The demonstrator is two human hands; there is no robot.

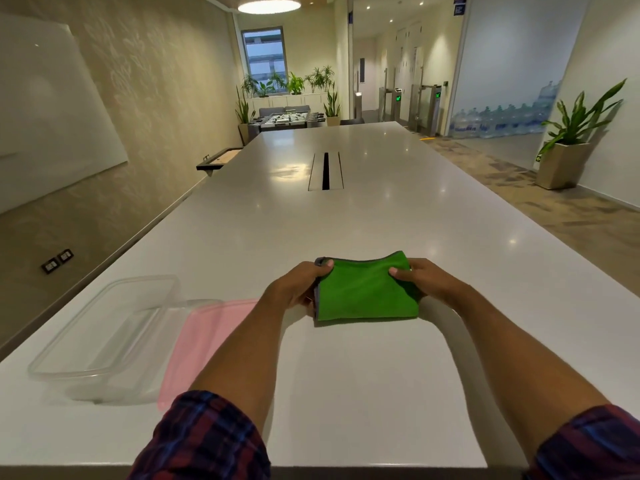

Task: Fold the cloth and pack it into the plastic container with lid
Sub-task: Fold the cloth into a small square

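A green cloth [367,292] with a grey hem lies folded into a small rectangle on the white table [346,216], straight ahead of me. My left hand [298,284] grips its left edge, thumb on top. My right hand [420,277] grips its right edge the same way, and the far edge is lifted slightly between them. To the left stands a clear plastic container [104,337], open with nothing inside. Its pink translucent lid [207,337] lies flat beside it, partly under my left forearm.
A cable slot [325,171] is set into the table's middle, farther away. The near table edge runs just below my plaid sleeves. A wall with a whiteboard is on the left; potted plants and open floor are on the right.
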